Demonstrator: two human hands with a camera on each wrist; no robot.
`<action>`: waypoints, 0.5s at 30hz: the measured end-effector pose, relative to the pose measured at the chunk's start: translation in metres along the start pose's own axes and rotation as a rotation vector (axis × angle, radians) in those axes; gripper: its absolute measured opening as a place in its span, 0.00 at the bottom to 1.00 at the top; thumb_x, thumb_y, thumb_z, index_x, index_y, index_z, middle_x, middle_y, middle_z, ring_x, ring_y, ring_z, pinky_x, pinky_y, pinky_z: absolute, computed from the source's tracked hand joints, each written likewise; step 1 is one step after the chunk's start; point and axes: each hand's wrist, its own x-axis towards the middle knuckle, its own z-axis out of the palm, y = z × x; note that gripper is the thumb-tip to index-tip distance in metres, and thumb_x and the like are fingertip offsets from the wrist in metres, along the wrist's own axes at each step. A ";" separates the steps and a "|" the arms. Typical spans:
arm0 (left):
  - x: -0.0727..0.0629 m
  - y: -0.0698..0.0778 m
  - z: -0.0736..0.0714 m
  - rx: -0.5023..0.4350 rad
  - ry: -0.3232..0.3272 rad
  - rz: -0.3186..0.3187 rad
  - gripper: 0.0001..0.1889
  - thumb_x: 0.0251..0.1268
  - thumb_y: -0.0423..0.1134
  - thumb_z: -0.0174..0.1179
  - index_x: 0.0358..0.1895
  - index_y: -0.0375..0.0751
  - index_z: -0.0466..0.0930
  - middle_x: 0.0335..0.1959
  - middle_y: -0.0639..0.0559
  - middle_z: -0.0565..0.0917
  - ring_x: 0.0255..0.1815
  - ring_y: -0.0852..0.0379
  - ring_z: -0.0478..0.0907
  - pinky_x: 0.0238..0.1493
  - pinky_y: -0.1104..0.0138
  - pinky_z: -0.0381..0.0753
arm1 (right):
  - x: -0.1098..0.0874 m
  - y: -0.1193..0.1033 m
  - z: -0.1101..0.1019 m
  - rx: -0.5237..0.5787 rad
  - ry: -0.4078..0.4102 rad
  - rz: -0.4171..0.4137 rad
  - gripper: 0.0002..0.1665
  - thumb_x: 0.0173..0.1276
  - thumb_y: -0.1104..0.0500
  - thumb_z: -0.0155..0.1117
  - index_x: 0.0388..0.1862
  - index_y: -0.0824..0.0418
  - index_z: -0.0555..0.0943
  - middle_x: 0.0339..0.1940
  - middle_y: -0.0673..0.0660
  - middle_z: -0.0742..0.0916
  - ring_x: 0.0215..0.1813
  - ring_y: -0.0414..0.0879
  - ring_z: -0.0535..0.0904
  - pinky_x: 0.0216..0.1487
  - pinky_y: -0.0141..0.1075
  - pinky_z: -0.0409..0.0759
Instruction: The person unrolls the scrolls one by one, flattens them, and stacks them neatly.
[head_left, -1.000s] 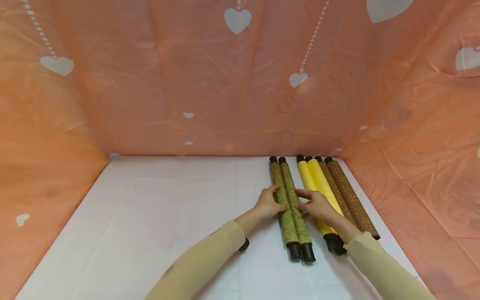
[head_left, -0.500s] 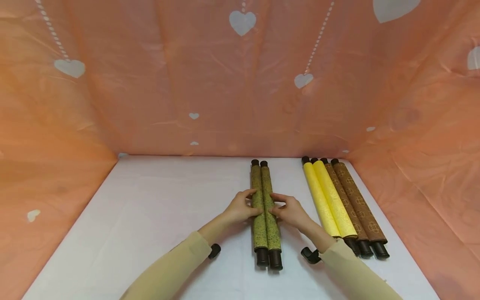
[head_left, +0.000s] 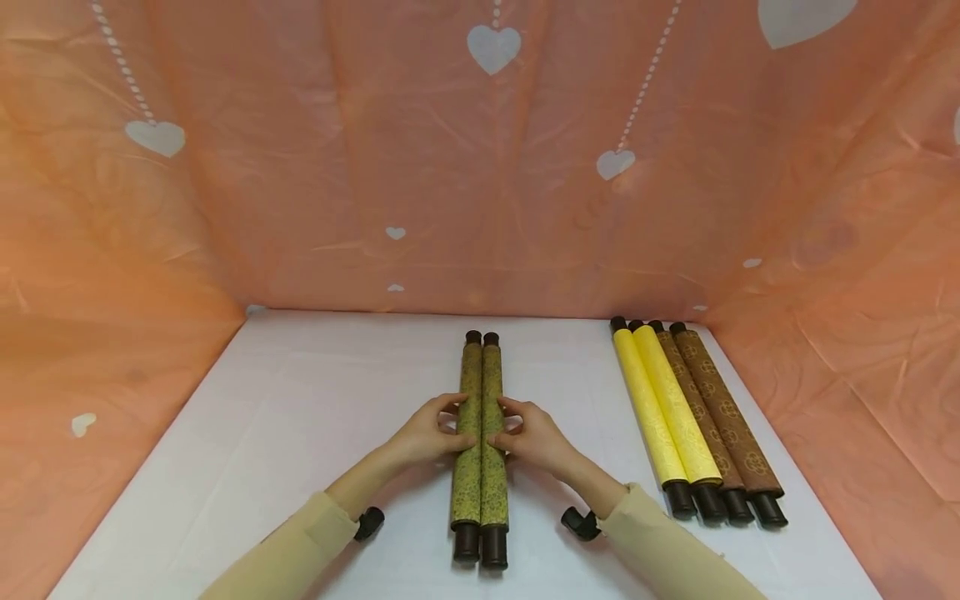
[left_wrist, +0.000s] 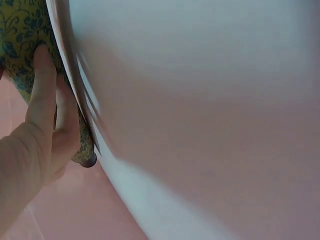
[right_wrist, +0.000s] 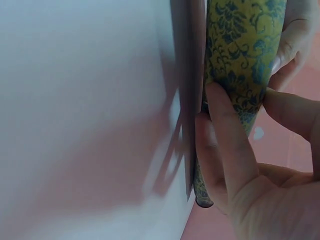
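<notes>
Two green rolled scrolls with a dark floral pattern and dark end knobs lie side by side, pointing away from me, at the middle of the table in the head view. My left hand (head_left: 422,432) grips the left green scroll (head_left: 467,483) about halfway along. Around the middle of the right green scroll (head_left: 494,492) my right hand (head_left: 542,435) curls its thumb and fingers. Close up in the right wrist view, fingertips (right_wrist: 220,100) press against the patterned roll. The left wrist view shows the left hand's fingers (left_wrist: 44,75) along the scroll's side, low over the white surface.
At the right of the white table (head_left: 315,400) lie two yellow scrolls, the outer left one (head_left: 648,408) beside its twin (head_left: 678,408), then two brown scrolls (head_left: 731,408) near the right edge. Orange heart-print sheeting (head_left: 420,167) walls the back and sides.
Both hands have carried the pair of green scrolls leftward and toward me, from near the yellow scrolls to the table's middle. The yellow and brown scrolls stay at the right.
</notes>
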 end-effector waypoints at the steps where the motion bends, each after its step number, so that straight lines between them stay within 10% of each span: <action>1: -0.003 -0.001 -0.001 0.000 -0.009 -0.005 0.41 0.62 0.32 0.74 0.76 0.29 0.63 0.64 0.31 0.73 0.52 0.42 0.84 0.50 0.57 0.86 | -0.001 -0.001 0.002 -0.010 -0.005 -0.002 0.43 0.66 0.65 0.74 0.75 0.77 0.66 0.62 0.77 0.77 0.39 0.51 0.88 0.34 0.38 0.86; 15: -0.011 -0.009 0.010 0.162 -0.025 0.025 0.46 0.61 0.37 0.73 0.77 0.25 0.57 0.61 0.29 0.68 0.45 0.51 0.79 0.40 0.64 0.84 | -0.001 0.002 0.005 -0.129 -0.036 -0.027 0.45 0.65 0.62 0.76 0.75 0.76 0.66 0.55 0.71 0.80 0.48 0.56 0.85 0.45 0.42 0.86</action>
